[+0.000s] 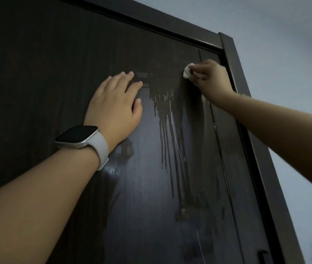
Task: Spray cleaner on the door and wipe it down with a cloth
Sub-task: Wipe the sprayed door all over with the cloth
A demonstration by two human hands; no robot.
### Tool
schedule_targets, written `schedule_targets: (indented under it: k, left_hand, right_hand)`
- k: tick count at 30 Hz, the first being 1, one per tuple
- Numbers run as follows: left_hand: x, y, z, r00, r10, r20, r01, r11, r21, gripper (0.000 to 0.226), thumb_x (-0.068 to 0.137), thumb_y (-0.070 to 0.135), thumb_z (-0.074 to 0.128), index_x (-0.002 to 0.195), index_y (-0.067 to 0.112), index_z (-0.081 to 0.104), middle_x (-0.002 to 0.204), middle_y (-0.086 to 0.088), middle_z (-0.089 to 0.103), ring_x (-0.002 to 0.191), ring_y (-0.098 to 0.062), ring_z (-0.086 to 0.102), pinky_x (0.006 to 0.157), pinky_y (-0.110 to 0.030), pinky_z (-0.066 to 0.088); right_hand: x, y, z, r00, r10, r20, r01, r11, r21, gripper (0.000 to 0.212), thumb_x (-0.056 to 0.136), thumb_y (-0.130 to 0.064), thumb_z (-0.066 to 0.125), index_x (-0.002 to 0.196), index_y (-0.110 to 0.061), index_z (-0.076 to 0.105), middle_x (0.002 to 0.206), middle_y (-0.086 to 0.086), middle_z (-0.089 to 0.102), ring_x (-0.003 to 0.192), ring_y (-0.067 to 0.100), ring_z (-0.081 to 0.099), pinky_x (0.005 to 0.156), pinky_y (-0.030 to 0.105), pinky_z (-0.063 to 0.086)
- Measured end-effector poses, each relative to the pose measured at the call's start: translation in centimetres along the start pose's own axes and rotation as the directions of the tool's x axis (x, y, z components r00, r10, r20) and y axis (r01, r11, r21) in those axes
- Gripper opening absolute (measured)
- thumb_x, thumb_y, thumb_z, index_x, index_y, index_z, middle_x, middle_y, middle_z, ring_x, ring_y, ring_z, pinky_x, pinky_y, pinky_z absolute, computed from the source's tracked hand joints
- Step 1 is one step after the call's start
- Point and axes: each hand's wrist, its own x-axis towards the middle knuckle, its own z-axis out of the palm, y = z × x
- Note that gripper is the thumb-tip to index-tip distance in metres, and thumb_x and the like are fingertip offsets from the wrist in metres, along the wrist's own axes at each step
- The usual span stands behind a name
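A dark wood-grain door [37, 73] is filling most of the view, and its left half is lying dry and bare, with broad open surface running out to the left edge of the frame. The left forearm is reaching up from the lower left, wearing a watch [81, 138] with a dark face and a pale strap on the wrist. The left hand [115, 107] is lying flat on the door, palm down, its fingers straight and slightly spread, the thumb angling off to the right (it is holding nothing).

Just right of that hand, wet streaks [170, 134] are running down the panel in thin vertical lines, shining where light is catching them, and a smeared wet patch is sitting lower, near the bottom of the runs. Between the two hands this wet band is taking up the open stretch of door.

Further right, the right hand [208, 80] is pressing a small white cloth [186, 72] against the door near its upper right corner, the fingers curling around the bunched fabric so only its left end is showing. The hand is working close to the door's right edge, where a narrow dark gap is separating the panel from the door frame [246, 92]. Beyond the frame, a pale grey wall [284, 44] is filling the right side.
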Motion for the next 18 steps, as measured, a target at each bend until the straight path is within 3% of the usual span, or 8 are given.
schedule_targets:
  k: [3, 7, 9, 13, 18]
  left_hand:
    - [0.0, 0.0, 0.3, 1.000, -0.003, -0.008, 0.003, 1.000, 0.014, 0.044, 0.098, 0.026, 0.043, 0.140, 0.014, 0.049, 0.150, -0.011, 0.042, 0.140, -0.027, 0.035, 0.118, -0.041, 0.020]
    - [0.0, 0.1, 0.3, 1.000, -0.001, -0.007, 0.001, 1.000, 0.031, 0.044, 0.098, 0.026, 0.043, 0.140, 0.013, 0.048, 0.150, -0.012, 0.041, 0.140, -0.029, 0.035, 0.118, -0.042, 0.020]
    - [0.0, 0.1, 0.3, 1.000, 0.000, 0.001, -0.001, 0.999, 0.039, 0.045, 0.098, 0.026, 0.042, 0.141, 0.012, 0.046, 0.150, -0.013, 0.041, 0.140, -0.029, 0.034, 0.118, -0.042, 0.019]
    - [-0.1, 0.0, 0.2, 1.000, 0.003, -0.003, -0.003, 1.000, 0.023, 0.045, 0.099, 0.026, 0.041, 0.140, 0.011, 0.047, 0.150, -0.013, 0.041, 0.140, -0.029, 0.034, 0.118, -0.042, 0.019]
    - [-0.1, -0.1, 0.2, 1.000, 0.005, -0.016, -0.005, 1.000, -0.002, 0.049, 0.096, 0.029, 0.036, 0.139, 0.011, 0.049, 0.149, -0.012, 0.042, 0.140, -0.028, 0.035, 0.118, -0.042, 0.020]
  right_hand:
    - [-7.4, -0.5, 0.5, 0.993, -0.121, -0.009, 0.121, 0.993, -0.004, 0.040, 0.089, -0.002, 0.058, 0.126, -0.016, 0.065, 0.118, 0.011, 0.063, 0.105, 0.030, 0.063, 0.090, 0.038, 0.051]
    - [-19.7, -1.1, -2.0, 0.966, -0.240, 0.099, 0.238, 0.971, 0.034, 0.049, 0.087, 0.006, 0.055, 0.130, -0.013, 0.062, 0.125, 0.010, 0.061, 0.114, 0.028, 0.061, 0.093, 0.041, 0.053]
    - [-21.4, -1.2, -2.5, 0.960, -0.253, 0.124, 0.244, 0.966, 0.079, 0.051, 0.084, 0.012, 0.061, 0.129, -0.012, 0.064, 0.124, 0.009, 0.062, 0.117, 0.028, 0.060, 0.094, 0.044, 0.053]
    - [-13.9, -3.4, -0.8, 0.978, -0.206, 0.027, 0.205, 0.977, 0.059, 0.049, 0.081, 0.011, 0.057, 0.123, -0.012, 0.067, 0.116, 0.011, 0.065, 0.106, 0.029, 0.064, 0.090, 0.039, 0.054]
    - [-2.8, -5.9, 1.6, 0.975, -0.220, -0.032, 0.214, 0.967, -0.141, 0.029, 0.085, 0.001, 0.051, 0.104, -0.009, 0.071, 0.101, 0.013, 0.062, 0.092, 0.034, 0.063, 0.073, 0.048, 0.053]
